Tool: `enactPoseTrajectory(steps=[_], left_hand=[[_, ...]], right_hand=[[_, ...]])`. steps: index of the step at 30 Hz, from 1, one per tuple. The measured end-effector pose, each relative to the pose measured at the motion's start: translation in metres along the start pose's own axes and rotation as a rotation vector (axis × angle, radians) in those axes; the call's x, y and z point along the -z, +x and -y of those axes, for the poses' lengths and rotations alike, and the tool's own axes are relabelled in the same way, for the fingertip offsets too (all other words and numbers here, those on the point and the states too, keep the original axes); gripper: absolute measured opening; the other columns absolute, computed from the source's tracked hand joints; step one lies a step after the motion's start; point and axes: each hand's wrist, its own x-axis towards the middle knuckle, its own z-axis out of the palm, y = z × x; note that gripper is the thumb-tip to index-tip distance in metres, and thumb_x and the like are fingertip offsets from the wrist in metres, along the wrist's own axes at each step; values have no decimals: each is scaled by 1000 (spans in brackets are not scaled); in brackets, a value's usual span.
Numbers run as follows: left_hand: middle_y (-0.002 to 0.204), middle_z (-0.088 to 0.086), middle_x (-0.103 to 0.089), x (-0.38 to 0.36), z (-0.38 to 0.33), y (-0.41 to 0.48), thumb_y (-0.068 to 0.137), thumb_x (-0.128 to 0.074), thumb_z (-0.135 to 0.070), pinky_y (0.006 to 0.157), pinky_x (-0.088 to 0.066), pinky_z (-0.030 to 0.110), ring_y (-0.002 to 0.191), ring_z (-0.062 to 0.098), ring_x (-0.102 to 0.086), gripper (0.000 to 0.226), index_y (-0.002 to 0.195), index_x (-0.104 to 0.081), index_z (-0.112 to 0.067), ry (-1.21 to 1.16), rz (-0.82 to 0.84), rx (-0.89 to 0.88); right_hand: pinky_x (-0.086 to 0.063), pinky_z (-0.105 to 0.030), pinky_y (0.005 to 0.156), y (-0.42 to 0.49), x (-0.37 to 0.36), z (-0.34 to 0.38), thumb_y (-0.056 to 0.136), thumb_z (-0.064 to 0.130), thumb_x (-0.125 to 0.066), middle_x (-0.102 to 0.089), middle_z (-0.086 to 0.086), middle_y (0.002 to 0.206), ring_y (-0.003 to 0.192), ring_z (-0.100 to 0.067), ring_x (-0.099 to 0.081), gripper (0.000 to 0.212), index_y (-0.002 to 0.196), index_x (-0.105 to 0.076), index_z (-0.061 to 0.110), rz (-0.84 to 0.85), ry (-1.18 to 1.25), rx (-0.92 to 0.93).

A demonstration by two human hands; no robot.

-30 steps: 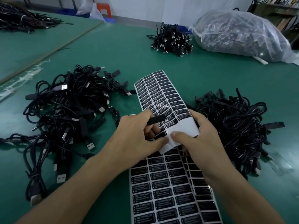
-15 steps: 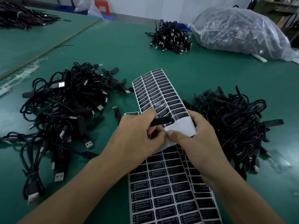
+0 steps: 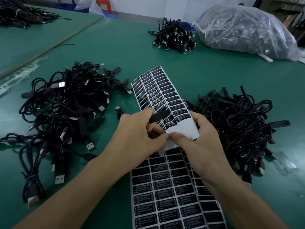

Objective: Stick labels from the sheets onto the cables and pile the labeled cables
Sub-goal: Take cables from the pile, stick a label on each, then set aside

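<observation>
While tight in left fingers (image 3: 146,113), cable end (image 3: 161,116) lengthwise right-and-away; right fingers (image 3: 179,138) tight on sheet (image 3: 156,90).

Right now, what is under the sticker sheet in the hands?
Another label sheet lies flat on the green table under the held sheet. Its top rows are covered by the left hand, which also pinches a black cable part, and the right hand.

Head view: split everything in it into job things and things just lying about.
Job: left hand, black cable piece it grips, right hand, held label sheet, flat label sheet, left cable pile, right cable pile.
Lying about: bagged cables, far cable bundle, orange stool.
</observation>
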Motion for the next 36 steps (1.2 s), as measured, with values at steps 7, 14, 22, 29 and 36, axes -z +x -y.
enactPoseTrajectory(steps=[7, 14, 22, 29, 36], left_hand=[[67, -17, -73, 1, 2, 1, 79, -80, -13, 49, -52, 26, 58, 7, -67, 27, 76, -54, -11, -56, -6, 33], [63, -10, -71, -2, 2, 2, 79, -74, -12, 45, -47, 37, 51, 18, -61, 30, 74, -48, 3, -52, -64, 33], [53, 1, -58, 9, -3, 5, 68, -67, -15, 40, -38, 26, 47, 4, -39, 41, 60, -28, -21, -17, -295, 18], [62, 2, -67, 16, -4, 7, 67, -65, -21, 61, -57, 47, 64, 31, -67, 35, 64, -30, -24, -131, -410, 83], [63, 5, -62, -2, -2, 3, 76, -75, -12, 55, -47, 32, 52, 15, -50, 48, 67, -29, -20, -135, -302, 141]], right_hand=[[-60, -25, 71, -1, -1, 1, 87, 6, -72, -71, 19, 98, 88, -5, -71, 44, 113, -58, 39, 10, 27, -9], [-59, -25, 64, -2, -5, 5, 84, 6, -75, -71, 16, 98, 84, -9, -72, 47, 115, -57, 37, -29, 52, -21], [-47, -14, 44, -16, -8, 7, 80, 18, -76, -63, 34, 84, 48, -3, -57, 82, 138, -30, 55, -122, -290, 114], [-51, -37, 80, -19, -6, 13, 73, 58, -66, -57, 16, 96, 94, -12, -54, 46, 116, -51, 49, 64, -801, 18], [-12, -33, 83, -31, -12, 23, 59, 93, -23, -32, 8, 116, 118, -18, -21, 78, 123, -44, 52, 34, -1232, 68]])
